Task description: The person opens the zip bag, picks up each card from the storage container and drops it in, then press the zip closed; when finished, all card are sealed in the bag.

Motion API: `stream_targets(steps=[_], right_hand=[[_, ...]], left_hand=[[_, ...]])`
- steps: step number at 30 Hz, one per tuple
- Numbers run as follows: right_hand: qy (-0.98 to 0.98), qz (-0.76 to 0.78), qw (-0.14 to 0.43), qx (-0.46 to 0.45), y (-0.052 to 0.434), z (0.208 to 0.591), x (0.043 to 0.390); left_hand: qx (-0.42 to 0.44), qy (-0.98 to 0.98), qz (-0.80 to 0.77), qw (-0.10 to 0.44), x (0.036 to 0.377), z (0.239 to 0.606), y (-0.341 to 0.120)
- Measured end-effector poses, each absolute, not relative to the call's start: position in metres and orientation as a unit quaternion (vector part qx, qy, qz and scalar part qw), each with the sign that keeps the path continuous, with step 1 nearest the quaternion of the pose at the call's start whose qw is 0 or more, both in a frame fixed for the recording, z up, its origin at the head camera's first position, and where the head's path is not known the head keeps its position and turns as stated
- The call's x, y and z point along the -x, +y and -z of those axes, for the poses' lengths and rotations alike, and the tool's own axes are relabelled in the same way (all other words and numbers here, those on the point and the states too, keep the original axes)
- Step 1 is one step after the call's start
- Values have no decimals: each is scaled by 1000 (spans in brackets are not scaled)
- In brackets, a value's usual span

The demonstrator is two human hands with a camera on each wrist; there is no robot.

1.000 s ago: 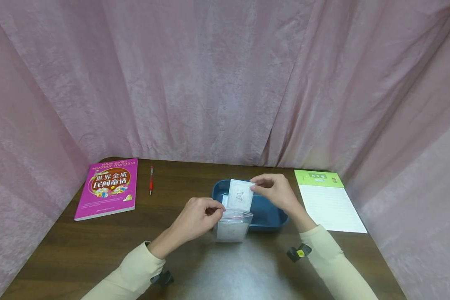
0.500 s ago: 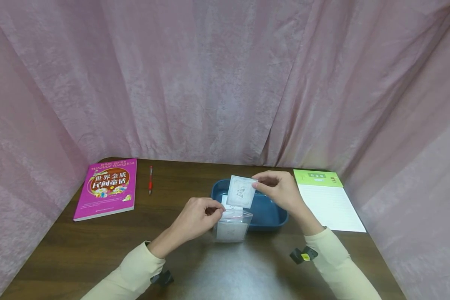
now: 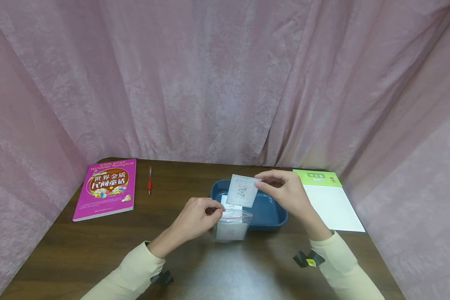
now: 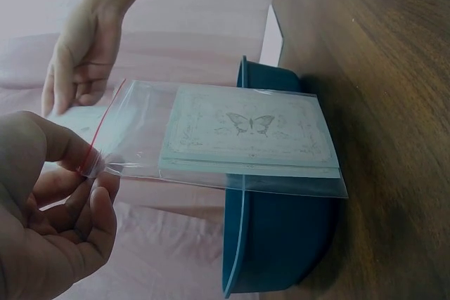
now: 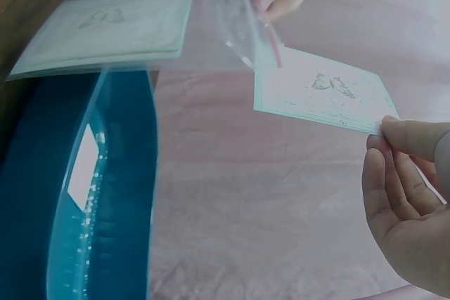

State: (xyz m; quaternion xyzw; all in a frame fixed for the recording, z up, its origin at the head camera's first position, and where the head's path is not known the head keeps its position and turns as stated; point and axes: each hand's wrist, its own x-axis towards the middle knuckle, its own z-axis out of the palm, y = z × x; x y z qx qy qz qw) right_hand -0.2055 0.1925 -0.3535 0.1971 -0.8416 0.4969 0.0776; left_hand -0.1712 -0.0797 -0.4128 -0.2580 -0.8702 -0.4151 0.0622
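**Butterfly card held above an open zip bag**

While the left hand (image 3: 196,216) pinches one corner of the clear plastic zip bag with a red seal strip (image 3: 232,227) between thumb and curled fingers, the right hand (image 3: 285,192) pinches a small pale square card printed with a butterfly (image 3: 242,191) by its right edge, thumb and forefinger pressed together on it. In the head view the card hangs just right of the frame's centre, tilted slightly, above the bag's mouth and apart from it, over the near rim of the dark blue plastic tray (image 3: 273,212).

The card is thin and flat, pale mint-white, with a faint ornate border and a grey line-drawn butterfly in its middle. From the right wrist view it sits at the centre right of the frame, its face up and its corners crisp (image 5: 320,93). The bag already holds similar cards, stacked flat with the same butterfly showing through the film (image 4: 249,131); its lower end rests near the tray's front wall on the dark brown wooden table (image 3: 97,246).

At the left of the head view lie a magenta paperback book with Chinese lettering (image 3: 106,187) and a red pen (image 3: 149,180). At the right lies a lined white writing pad with a green header (image 3: 328,200). Pink fabric curtains (image 3: 225,83) fill the upper frame.
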Motion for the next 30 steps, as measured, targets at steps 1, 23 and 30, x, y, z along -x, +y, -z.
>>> stream_targets(steps=[1, 23, 30], right_hand=[[-840, -498, 81, -199, 192, 352, 204], [-829, -503, 111, -217, 191, 345, 184], [-830, -501, 111, -219, 192, 350, 183]], left_hand=[[258, -870, 415, 63, 171, 413, -80], [256, -869, 420, 58, 172, 413, -79], [254, -869, 422, 57, 172, 413, -79]])
